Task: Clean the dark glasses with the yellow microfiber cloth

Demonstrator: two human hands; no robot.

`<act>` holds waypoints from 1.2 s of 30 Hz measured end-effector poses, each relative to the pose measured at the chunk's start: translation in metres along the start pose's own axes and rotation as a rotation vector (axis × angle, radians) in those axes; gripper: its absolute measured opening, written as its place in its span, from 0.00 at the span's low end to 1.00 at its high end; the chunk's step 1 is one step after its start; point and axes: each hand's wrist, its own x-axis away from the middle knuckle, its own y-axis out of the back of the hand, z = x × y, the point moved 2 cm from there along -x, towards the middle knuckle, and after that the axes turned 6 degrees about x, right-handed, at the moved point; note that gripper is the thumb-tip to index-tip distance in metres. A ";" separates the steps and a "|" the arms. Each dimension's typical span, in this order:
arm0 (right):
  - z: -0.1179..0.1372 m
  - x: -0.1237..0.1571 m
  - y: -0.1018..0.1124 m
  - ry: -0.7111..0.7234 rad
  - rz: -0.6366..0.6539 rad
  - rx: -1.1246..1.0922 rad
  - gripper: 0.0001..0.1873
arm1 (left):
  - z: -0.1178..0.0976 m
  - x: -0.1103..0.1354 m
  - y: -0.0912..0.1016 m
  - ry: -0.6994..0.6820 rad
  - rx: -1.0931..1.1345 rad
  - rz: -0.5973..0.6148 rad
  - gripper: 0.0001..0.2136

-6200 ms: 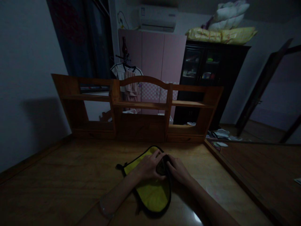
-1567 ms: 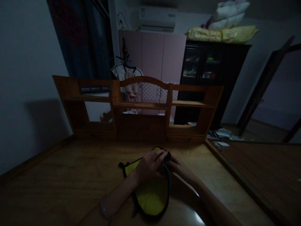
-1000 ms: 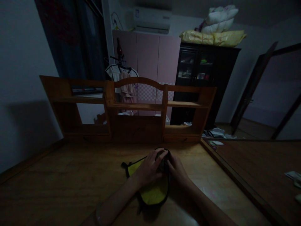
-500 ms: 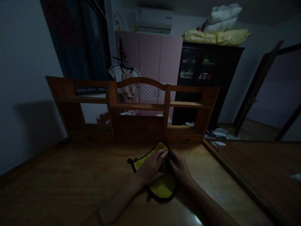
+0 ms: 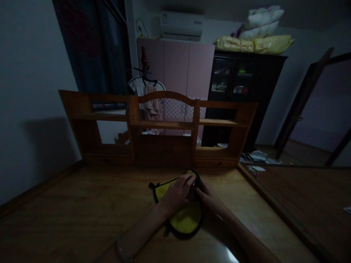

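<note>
Pouch (image 5: 186, 219), yellow with black trim, lies on the wooden table (image 5: 82, 219), nearer the right edge than the left, in front of the shelf (image 5: 161, 124) that stands along the far edge. Both hands are together at the pouch's right side. The left hand (image 5: 177, 193) lies over the pouch, its fingers and thumb clamped around a dark item (image 5: 193, 195), too dim to identify. The right hand (image 5: 207, 193) meets it from the right, thumb at the dark item; its other fingers are mostly hidden, so I cannot tell whether it is clamped. 1 black tab (image 5: 151, 185) juts from the pouch toward the table's left edge, and another (image 5: 166, 231) sticks out on the near side. A band (image 5: 120, 250) circles the left wrist. The shelf has 3 sections and 2 drawers. A raised strip (image 5: 274, 208) runs along the table's right edge.
</note>
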 end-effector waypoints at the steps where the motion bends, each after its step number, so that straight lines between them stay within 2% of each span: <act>1: 0.002 0.001 0.000 0.016 -0.011 0.042 0.22 | 0.000 0.000 -0.001 0.001 -0.003 0.003 0.43; 6: 0.007 0.002 -0.001 0.069 -0.064 0.257 0.16 | -0.001 -0.001 0.001 0.005 0.012 0.028 0.42; 10: 0.007 0.003 -0.001 0.069 -0.112 0.402 0.15 | -0.007 -0.004 0.006 0.075 0.142 0.050 0.44; 16: 0.007 0.006 0.007 0.090 -0.111 0.467 0.12 | -0.012 -0.004 0.008 0.105 0.300 0.117 0.49; 25: 0.014 0.003 0.010 0.000 -0.223 0.588 0.05 | -0.010 -0.003 0.009 0.125 0.254 0.135 0.48; 29: 0.016 0.004 0.010 0.017 -0.236 0.546 0.06 | -0.013 -0.002 0.009 0.126 0.163 0.124 0.45; 36: 0.022 0.005 0.007 0.053 -0.224 0.324 0.10 | -0.015 -0.004 0.012 0.112 0.024 0.066 0.47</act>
